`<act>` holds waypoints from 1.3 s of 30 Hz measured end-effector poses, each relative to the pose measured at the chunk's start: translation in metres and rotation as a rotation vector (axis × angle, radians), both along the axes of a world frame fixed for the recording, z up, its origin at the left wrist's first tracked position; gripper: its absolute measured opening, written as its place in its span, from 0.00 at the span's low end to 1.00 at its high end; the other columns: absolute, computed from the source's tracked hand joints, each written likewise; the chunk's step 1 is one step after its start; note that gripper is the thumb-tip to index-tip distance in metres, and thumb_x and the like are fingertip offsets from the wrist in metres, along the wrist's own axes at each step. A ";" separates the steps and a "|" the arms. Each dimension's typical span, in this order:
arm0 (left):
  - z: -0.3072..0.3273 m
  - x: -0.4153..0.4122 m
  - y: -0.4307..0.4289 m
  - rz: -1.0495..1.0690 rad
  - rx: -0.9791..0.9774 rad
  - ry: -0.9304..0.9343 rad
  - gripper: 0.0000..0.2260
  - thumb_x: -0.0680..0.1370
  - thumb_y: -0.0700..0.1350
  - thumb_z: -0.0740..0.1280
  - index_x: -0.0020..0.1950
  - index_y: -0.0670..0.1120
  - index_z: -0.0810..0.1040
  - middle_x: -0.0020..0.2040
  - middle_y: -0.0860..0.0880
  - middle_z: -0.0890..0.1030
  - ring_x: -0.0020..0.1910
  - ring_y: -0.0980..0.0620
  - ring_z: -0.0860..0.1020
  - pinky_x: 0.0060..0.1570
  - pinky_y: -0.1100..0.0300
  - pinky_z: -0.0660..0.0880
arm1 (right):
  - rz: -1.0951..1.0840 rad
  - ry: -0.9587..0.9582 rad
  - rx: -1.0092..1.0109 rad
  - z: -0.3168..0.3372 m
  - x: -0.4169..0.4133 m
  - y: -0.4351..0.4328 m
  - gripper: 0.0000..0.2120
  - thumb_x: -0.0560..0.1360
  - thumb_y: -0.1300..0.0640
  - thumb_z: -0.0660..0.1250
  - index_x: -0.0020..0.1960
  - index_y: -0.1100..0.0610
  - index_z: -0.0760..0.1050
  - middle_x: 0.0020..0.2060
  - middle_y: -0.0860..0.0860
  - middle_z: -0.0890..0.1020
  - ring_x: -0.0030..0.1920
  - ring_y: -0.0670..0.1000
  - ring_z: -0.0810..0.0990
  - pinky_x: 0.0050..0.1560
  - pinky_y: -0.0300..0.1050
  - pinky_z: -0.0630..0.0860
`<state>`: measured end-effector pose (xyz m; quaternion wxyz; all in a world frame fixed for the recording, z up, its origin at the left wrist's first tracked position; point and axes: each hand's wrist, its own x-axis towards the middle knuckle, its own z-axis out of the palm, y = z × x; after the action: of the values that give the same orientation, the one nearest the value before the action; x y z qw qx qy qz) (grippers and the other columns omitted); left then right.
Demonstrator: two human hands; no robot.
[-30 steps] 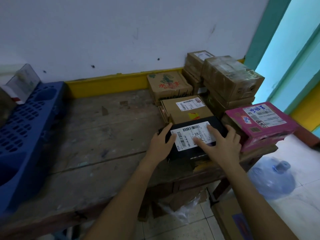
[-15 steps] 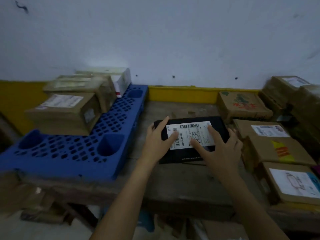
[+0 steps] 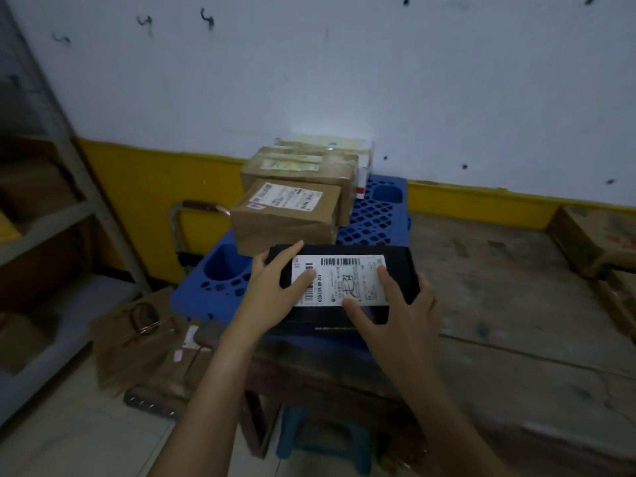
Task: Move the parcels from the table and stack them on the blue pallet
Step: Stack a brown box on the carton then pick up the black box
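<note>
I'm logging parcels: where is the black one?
Head view, centre: the black parcel, held by left hand and right hand, over the blue pallet, in front of a brown box.

Your left hand (image 3: 275, 292) and right hand (image 3: 399, 315) were bare. Your left forearm (image 3: 206, 390) and right forearm (image 3: 444, 407) were slim and uncovered down to the bottom edge of the view.

Both bare forearms reach forward from near edge, converging. Left hand (image 3: 275, 290) grips left end of black parcel (image 3: 339, 280), thumb on top. Right hand (image 3: 395, 311) holds right end, forefinger and thumb spread on top, other fingers round side.
</note>
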<state>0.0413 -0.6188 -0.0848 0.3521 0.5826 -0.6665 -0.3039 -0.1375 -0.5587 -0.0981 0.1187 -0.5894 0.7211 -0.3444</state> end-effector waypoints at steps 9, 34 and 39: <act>-0.020 0.108 -0.042 -0.061 0.056 -0.112 0.25 0.77 0.54 0.63 0.73 0.54 0.63 0.75 0.50 0.60 0.75 0.48 0.55 0.71 0.48 0.58 | 0.040 0.037 0.177 -0.024 0.107 -0.029 0.36 0.71 0.32 0.58 0.74 0.42 0.52 0.74 0.56 0.43 0.71 0.58 0.42 0.70 0.55 0.49; -0.024 0.107 -0.072 0.048 0.020 -0.572 0.24 0.76 0.66 0.54 0.71 0.66 0.59 0.77 0.47 0.50 0.72 0.42 0.62 0.60 0.47 0.69 | 0.101 0.061 0.108 -0.033 0.095 -0.068 0.36 0.69 0.30 0.57 0.73 0.41 0.53 0.75 0.53 0.52 0.72 0.57 0.57 0.64 0.51 0.66; -0.027 0.109 -0.079 0.037 -0.001 -0.583 0.23 0.75 0.66 0.54 0.70 0.66 0.60 0.77 0.48 0.52 0.70 0.42 0.65 0.59 0.48 0.70 | 0.060 0.077 0.123 -0.037 0.099 -0.070 0.37 0.69 0.29 0.56 0.74 0.41 0.52 0.75 0.54 0.51 0.72 0.57 0.58 0.63 0.51 0.67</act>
<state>0.1498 -0.6983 -0.1117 0.1516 0.6573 -0.7290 -0.1167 -0.0381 -0.6290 -0.1353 0.1370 -0.6152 0.7269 -0.2726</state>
